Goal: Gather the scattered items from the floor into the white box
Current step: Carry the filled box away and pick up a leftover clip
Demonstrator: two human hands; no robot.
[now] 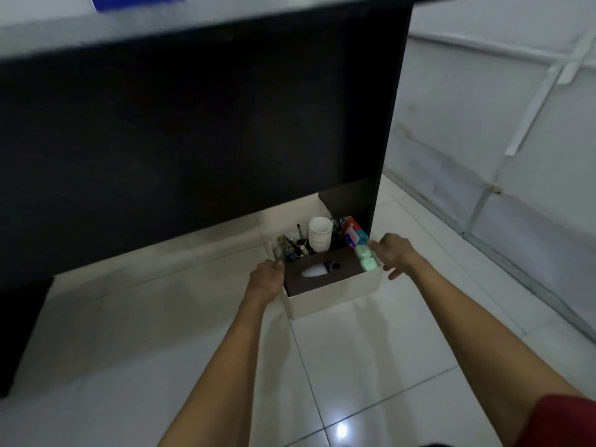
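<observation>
The white box (335, 296) sits on the tiled floor beside the desk's dark side panel. Inside it lie a brown tissue holder (322, 272), a white cup (320, 234), several pens (292, 245), two mint-green cases (366, 258) and a red-and-blue packet (353, 232). My left hand (266, 280) grips the box's left rim. My right hand (392, 253) rests at the right rim by the green cases, fingers spread around the corner.
A dark desk panel (193, 140) rises behind and left of the box, with its top edge above. A white wall (500, 108) with cable ducts stands on the right. Glossy white floor tiles (354, 366) stretch toward me.
</observation>
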